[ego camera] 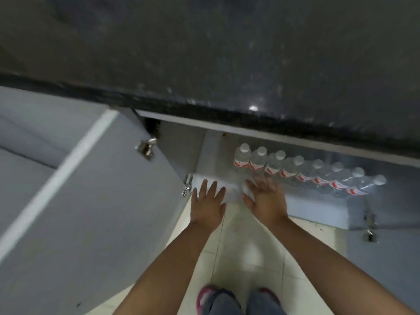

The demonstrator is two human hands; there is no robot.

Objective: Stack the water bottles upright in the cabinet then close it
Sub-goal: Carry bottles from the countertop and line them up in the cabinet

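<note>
Two bare hands, fingers spread, reach toward the open grey cabinet.

The left hand (208, 204) is flat and wide, holding nothing; the right hand (266, 200) is also spread wide, blurred, just in front of the row of clear plastic water bottles with white caps and red labels (302, 170), standing upright on the cabinet floor (218, 155) under the black speckled countertop (227, 64). The grey cabinet door (102, 201) stands open on the left.
</note>
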